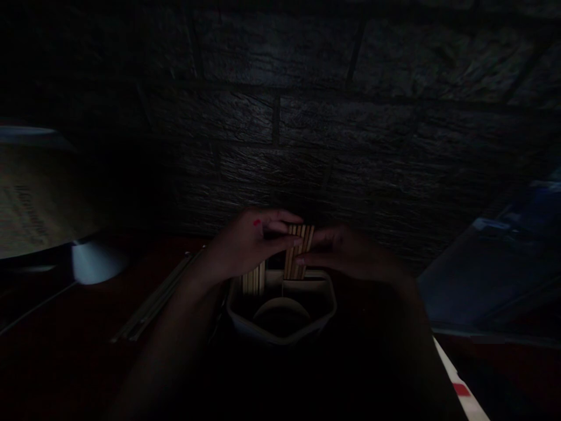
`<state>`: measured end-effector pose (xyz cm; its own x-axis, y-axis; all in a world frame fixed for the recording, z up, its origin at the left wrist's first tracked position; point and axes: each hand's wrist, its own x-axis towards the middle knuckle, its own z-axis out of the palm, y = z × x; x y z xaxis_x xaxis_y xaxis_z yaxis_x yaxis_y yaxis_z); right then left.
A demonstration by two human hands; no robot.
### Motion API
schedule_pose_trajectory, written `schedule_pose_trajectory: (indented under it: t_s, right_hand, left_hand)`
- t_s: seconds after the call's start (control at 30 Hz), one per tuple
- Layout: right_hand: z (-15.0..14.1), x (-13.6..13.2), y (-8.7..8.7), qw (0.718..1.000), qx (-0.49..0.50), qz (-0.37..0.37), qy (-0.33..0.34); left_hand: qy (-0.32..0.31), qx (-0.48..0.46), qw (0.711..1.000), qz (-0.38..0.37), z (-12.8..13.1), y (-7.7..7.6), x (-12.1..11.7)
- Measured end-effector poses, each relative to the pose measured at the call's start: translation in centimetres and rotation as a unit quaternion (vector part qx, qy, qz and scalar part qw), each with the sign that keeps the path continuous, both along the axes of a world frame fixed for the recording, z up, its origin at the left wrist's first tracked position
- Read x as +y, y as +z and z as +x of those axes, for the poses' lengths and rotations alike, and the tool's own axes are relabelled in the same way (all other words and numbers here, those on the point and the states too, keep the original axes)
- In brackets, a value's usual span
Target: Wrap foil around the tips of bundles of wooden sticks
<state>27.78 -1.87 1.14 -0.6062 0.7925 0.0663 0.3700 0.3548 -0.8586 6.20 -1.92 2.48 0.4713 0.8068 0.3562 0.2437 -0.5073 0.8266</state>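
Note:
A row of thin wooden sticks [296, 260] stands upright between my hands, over the back of a light-coloured divided holder [280, 339]. My left hand [252, 245] pinches the row from the left with thumb and fingers. From the right, my right hand [346, 251] grips the same sticks, its thumb lying across their front. Several more sticks [253, 282] stand in the holder's back left compartment, partly behind my left hand. A curved divider [281, 303] marks the front compartment. Darkness hides whether the held sticks touch the holder's floor.
A stone-block wall [280, 117] rises close behind the holder. Long thin rods [153, 298] lie on the dark red surface at left. A tan printed object [39, 199] and a pale cone-shaped piece [96, 262] are farther left. A bluish translucent container [464, 280] stands at right.

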Motion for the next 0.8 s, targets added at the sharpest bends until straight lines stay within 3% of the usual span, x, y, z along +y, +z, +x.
schedule_pose_trajectory:
  t_s: [0.23,0.47,0.8]
  right_hand:
    - [-0.2,-1.0,1.0,0.999,0.006,-0.023,-0.036]
    - [0.1,-1.5,1.6,0.997,0.023,0.040,-0.069]
    - [0.1,-1.4,1.5,0.996,0.027,0.049,-0.071]
  left_hand:
    - [-0.007,0.028,0.999,0.020,-0.5,0.0,0.2]
    - [0.028,0.021,0.999,0.037,-0.6,0.6,-0.2]
    - [0.020,0.008,0.999,0.029,-0.4,0.5,-0.1]
